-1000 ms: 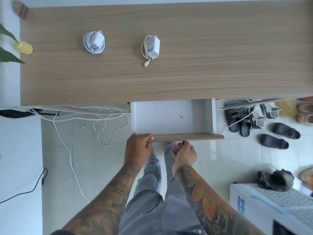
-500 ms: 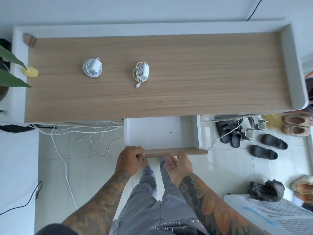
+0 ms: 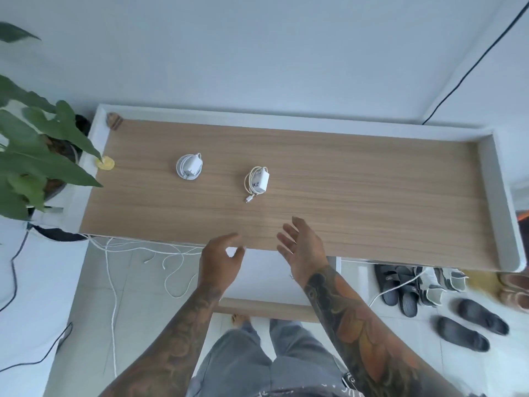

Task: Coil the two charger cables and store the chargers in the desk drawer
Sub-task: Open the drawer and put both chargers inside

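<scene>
Two white chargers lie on the wooden desk top (image 3: pixel 372 196), each with its cable coiled around it: the left charger (image 3: pixel 189 166) and the middle charger (image 3: pixel 258 181), whose plug end sticks out toward me. Below the desk's front edge the white drawer (image 3: pixel 266 279) is pulled out, its wooden front (image 3: pixel 257 306) nearest me. My left hand (image 3: pixel 219 263) hovers over the drawer's left part, fingers loosely curled and holding nothing. My right hand (image 3: pixel 300 247) is over the desk's front edge, fingers spread and empty. Both hands are well short of the chargers.
A potted plant (image 3: pixel 31 156) stands left of the desk, with a small yellow object (image 3: pixel 105 163) at the desk's left end. Loose white cables (image 3: pixel 148 253) hang and trail under the desk on the left. Several shoes and slippers (image 3: pixel 429 296) lie on the floor at right.
Both hands have let go of the drawer front and risen toward the desk top. The view has tilted up, showing the wall and the whole desk.
</scene>
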